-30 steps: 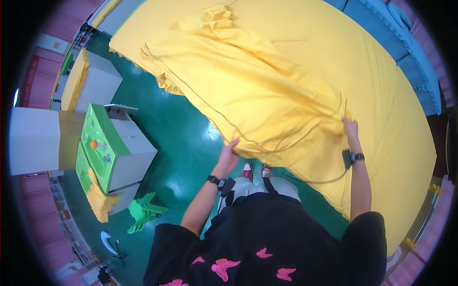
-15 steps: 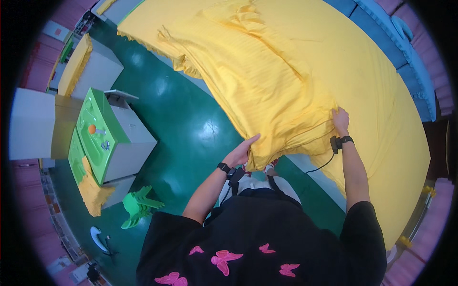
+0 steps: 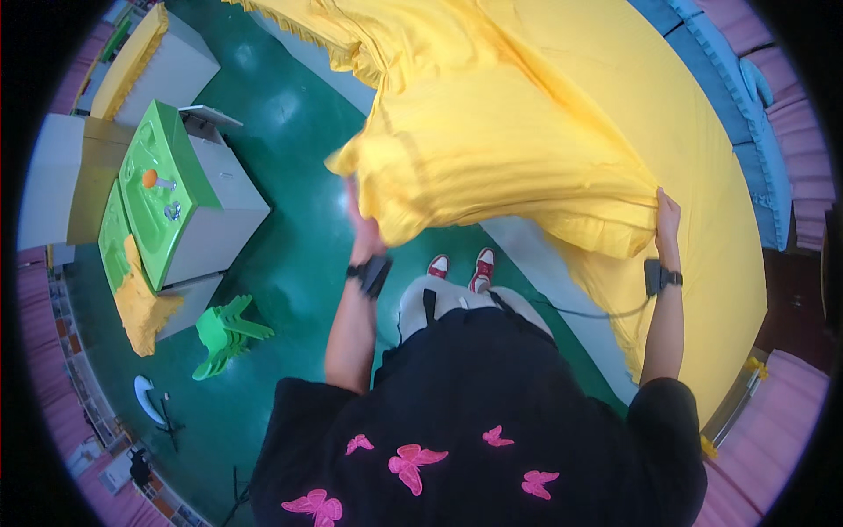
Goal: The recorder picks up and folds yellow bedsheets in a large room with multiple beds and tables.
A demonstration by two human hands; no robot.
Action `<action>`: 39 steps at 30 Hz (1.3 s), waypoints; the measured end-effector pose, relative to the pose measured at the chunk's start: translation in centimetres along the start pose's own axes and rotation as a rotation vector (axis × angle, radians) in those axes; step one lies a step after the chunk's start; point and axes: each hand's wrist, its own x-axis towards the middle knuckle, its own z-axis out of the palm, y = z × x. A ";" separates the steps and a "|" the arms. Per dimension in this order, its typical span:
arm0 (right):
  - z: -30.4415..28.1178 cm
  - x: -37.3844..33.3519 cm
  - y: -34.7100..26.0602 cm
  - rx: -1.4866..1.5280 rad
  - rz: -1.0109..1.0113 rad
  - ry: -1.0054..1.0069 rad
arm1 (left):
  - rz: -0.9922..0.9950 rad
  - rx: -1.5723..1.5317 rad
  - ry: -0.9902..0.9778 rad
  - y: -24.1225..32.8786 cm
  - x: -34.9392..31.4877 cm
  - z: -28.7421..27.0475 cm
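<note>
We see the wide yellow-sheeted bed (image 3: 702, 176) from 12 to 3 o'clock, the loose yellow fabric cover (image 3: 500, 149) bunched over its near edge, far from flat. Right hand (image 3: 667, 215) pinches the hem at 3; left hand (image 3: 364, 233) is blurred under the fold, grip unclear.

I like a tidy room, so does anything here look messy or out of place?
A yellow cloth hangs crumpled off the green-topped cabinet. The yellow sheet held by both hands lies bunched, not flat, over the bed.
</note>
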 end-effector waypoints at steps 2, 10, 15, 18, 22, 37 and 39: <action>0.1 5.3 4.1 -0.252 0.016 0.068 | -0.162 0.176 0.227 -7.2 3.9 -2.8; 0.0 5.4 1.2 -0.546 -0.101 0.127 | -0.282 0.290 -0.198 -13.2 1.2 -6.7; -4.0 12.0 9.6 -0.463 -0.169 0.028 | -0.068 0.130 -0.026 -22.5 -0.5 -1.0; -5.7 11.8 14.2 -0.569 -0.091 -0.027 | -0.053 0.023 0.116 -21.3 -1.1 6.4; -2.3 11.1 12.0 -0.449 -0.190 0.023 | -0.021 0.019 0.245 -21.2 1.5 3.6; -5.2 11.0 13.3 -0.347 -0.112 0.038 | 0.059 -0.210 0.259 -26.2 -8.5 6.3; -4.8 10.6 13.6 -0.321 -0.054 -0.002 | -0.085 -0.189 0.221 -27.5 -9.5 5.2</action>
